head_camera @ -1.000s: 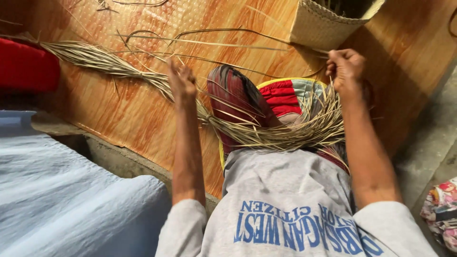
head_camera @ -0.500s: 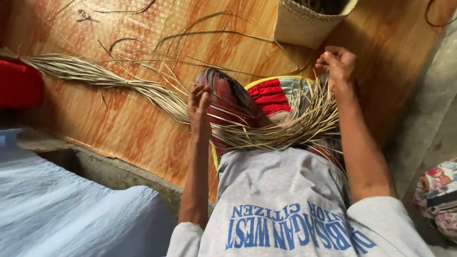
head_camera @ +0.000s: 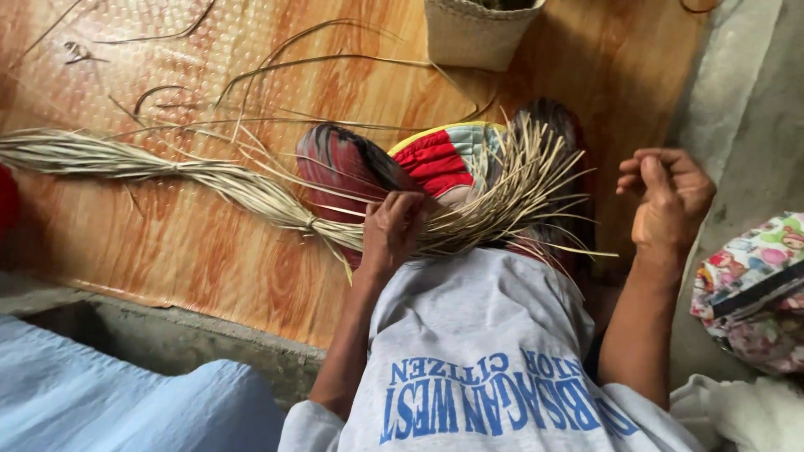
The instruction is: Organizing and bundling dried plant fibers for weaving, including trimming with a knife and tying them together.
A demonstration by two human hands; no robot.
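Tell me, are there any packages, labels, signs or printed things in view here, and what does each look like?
Grey shirt, bottom centre on the person's lap: blue block lettering across it.
Woven basket, top centre on the wood-patterned floor: pale tan, no label visible.
Flowery fabric pouch, right edge: multicoloured print with a dark band.
No signs or screens.

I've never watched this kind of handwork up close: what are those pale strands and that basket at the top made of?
The strands under the left hand look like dried grass or palm strips: pale, matte, thin and stiff, fanning out. The basket appears woven from similar plant fibre, judging by its tan crisscross surface; the exact plant isn't clear.
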